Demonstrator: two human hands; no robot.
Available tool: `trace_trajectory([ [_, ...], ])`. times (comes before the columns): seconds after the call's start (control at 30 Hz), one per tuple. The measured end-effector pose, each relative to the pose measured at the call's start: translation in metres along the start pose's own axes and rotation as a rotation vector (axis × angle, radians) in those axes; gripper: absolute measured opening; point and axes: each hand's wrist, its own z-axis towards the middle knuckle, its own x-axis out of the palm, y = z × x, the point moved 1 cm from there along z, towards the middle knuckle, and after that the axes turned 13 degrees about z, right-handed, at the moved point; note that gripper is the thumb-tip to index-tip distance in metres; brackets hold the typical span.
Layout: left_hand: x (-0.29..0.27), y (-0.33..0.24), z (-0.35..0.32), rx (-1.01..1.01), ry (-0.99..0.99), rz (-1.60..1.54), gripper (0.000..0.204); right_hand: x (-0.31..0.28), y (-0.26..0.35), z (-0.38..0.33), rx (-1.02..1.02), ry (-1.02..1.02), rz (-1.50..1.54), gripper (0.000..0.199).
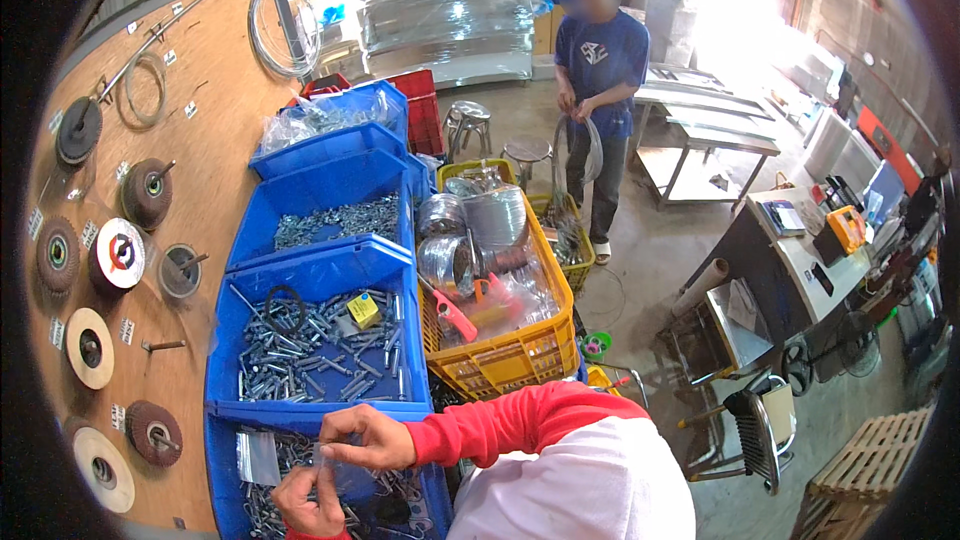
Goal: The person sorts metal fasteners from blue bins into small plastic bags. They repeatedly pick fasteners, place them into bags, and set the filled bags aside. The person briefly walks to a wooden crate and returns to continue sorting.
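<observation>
My right hand [370, 440], in a red sleeve, reaches in over the nearest blue bin [432, 475], thumb and fingers pinched together. Just below and left of it is my left hand [308, 502], its fingers also closed in a pinch. Between them they grip a small clear plastic bag [350, 478]; its contents, if any, I cannot make out. Under the hands the bin holds metal hooks and bolts, partly hidden by them. Another clear zip bag [258, 457] lies at the bin's left side.
Beyond stand blue bins of anchor bolts [310, 350], with a yellow box [363, 310], and small fasteners [335, 220]. A yellow crate [500, 372] of wire coils adjoins them. Grinding discs hang on the wooden board [200, 340]. A person [600, 70] holds coiled wire; a desk [800, 250] is right.
</observation>
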Motion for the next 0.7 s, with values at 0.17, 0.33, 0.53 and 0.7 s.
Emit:
trace_trajectory([
  [0.17,0.001,0.008,-0.002,0.014,0.054,-0.008,0.027,-0.005,0.001,0.001,0.065,0.081,-0.054,0.021],
  [0.33,0.001,0.017,-0.006,0.017,-0.013,-0.001,0.031,-0.008,0.001,0.004,0.064,0.004,0.007,0.023],
  [0.53,-0.006,0.021,-0.008,0.017,0.058,-0.011,0.029,-0.013,0.004,0.005,0.105,0.106,-0.051,0.024],
  [0.7,-0.009,0.023,-0.010,-0.038,0.060,-0.005,0.037,-0.015,0.006,0.004,0.083,0.064,-0.017,0.025],
])
